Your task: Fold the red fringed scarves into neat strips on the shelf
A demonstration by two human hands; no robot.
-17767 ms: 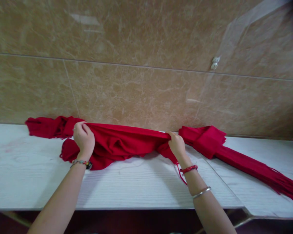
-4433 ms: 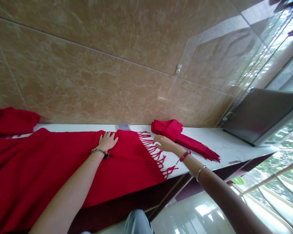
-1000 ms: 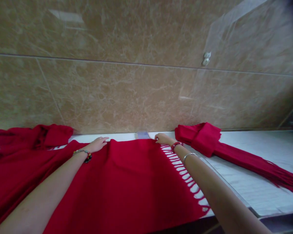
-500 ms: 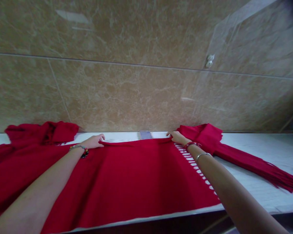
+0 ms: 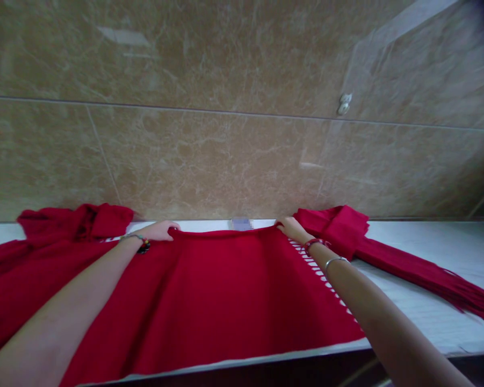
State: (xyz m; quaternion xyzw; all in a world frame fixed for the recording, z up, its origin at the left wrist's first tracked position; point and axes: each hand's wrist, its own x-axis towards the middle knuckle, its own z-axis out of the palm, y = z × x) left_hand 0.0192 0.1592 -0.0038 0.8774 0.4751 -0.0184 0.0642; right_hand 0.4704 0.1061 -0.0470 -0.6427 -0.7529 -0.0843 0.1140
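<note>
A red fringed scarf [image 5: 221, 301] lies spread across the white counter, its tasselled end on the right. My left hand [image 5: 160, 231], with a beaded bracelet at the wrist, pinches the scarf's far edge left of centre. Farther right, my right hand [image 5: 292, 228] grips the same edge close to the fringed corner; it wears a red bracelet and a silver bangle. Between both hands the far edge is slightly raised and curled over. The fingertips are partly hidden by the hands and cloth.
A folded red scarf [image 5: 338, 231] with long fringe stretches right along the white counter [image 5: 411, 242]. Bunched red cloth [image 5: 76, 223] sits at the back left. A small pixelated item [image 5: 242, 223] lies by the tiled wall [image 5: 217, 161], which carries a small white fixture [image 5: 344, 104].
My left hand has shifted slightly right and away from me along the edge. The right hand stays nearly in place, and the edge between them curls a little more.
</note>
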